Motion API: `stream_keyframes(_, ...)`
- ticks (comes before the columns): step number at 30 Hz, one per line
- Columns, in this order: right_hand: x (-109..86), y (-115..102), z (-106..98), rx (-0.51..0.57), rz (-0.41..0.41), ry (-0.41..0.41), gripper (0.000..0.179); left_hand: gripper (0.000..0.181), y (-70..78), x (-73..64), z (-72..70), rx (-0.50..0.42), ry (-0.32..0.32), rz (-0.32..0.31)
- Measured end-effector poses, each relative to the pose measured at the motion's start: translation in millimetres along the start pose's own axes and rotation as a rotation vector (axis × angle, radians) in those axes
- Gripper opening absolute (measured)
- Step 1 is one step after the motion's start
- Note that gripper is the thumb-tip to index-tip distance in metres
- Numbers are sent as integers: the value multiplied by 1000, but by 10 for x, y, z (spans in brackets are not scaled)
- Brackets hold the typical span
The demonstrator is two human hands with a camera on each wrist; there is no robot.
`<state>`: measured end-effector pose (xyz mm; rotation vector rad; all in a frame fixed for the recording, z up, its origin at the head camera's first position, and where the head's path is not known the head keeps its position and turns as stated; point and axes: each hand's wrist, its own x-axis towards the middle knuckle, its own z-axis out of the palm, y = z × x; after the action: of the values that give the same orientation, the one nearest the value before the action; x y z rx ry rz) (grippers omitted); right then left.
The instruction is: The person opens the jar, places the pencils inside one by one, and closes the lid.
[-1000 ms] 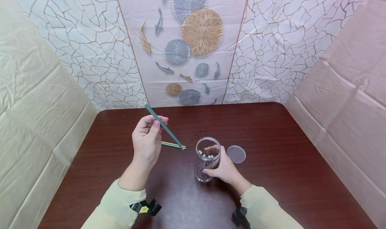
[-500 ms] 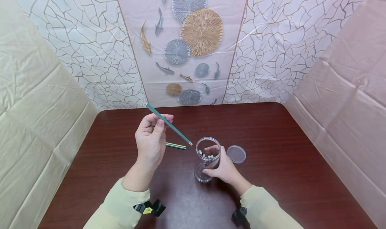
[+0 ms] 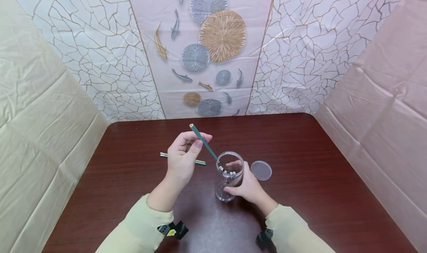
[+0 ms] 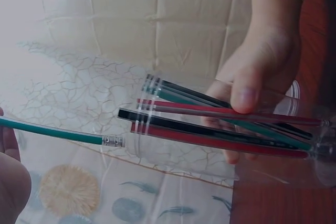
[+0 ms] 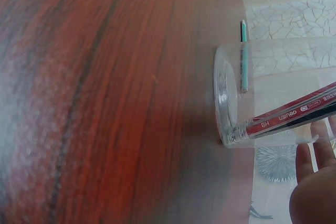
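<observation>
Since half a second ago, the left hand (image 3: 180, 160) has carried the green pencil (image 3: 204, 142) rightward, its metal-banded end now just beside the mouth of the clear jar (image 3: 220, 188). Thumb and fingers pinch that pencil; the right hand (image 3: 249, 186) is curled round the jar (other pencils (image 4: 210, 144) stand inside). A round lid (image 3: 261, 170) and two loose pencils (image 3: 201, 162) lie on the brown table (image 3: 310, 193), before a patterned backdrop (image 3: 287, 60).

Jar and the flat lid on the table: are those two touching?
Apart. The head view shows it: the lid lies to the right of the jar, with a gap between their edges.
</observation>
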<state>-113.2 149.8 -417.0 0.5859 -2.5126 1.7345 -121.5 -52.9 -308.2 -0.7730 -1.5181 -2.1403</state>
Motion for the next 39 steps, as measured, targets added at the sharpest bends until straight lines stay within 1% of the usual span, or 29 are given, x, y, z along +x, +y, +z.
stream_keyframes(5,2,1,-5,-1,1,-3,75,12,-18,-1,3,8,-32,6)
stream_keyframes(11,5,-1,-6,-5,2,-5,76,12,-4,13,46,-17,-37,6)
stream_keyframes(14,5,-11,-4,-2,3,-7,75,13,-10,9,68,-12,-41,-1)
stream_keyframes(16,5,-13,-3,-2,4,-8,75,16,-26,0,75,15,-52,2)
stream_keyframes(19,8,-10,-2,-7,1,-7,75,21,-67,-26,72,93,-78,11)
stream_keyframes(22,10,-8,0,-12,-8,-5,75,17,-109,-54,64,165,-118,21)
stream_keyframes(25,5,-14,-1,-25,-12,-3,75,11,-143,-84,56,202,-168,21)
stream_keyframes(28,2,-22,-2,-36,-15,0,76,12,-173,-107,48,231,-218,31)
stream_keyframes(31,8,-7,0,-30,-33,1,76,16,-206,-127,33,273,-264,65)
stream_keyframes(32,13,38,7,-27,-35,5,76,18,-221,-134,27,292,-277,81)
stream_keyframes(36,32,241,32,-28,-46,19,79,24,-274,-153,0,394,-324,173)
stream_keyframes(39,36,354,40,-38,-45,30,80,18,-308,-156,-20,455,-358,256)
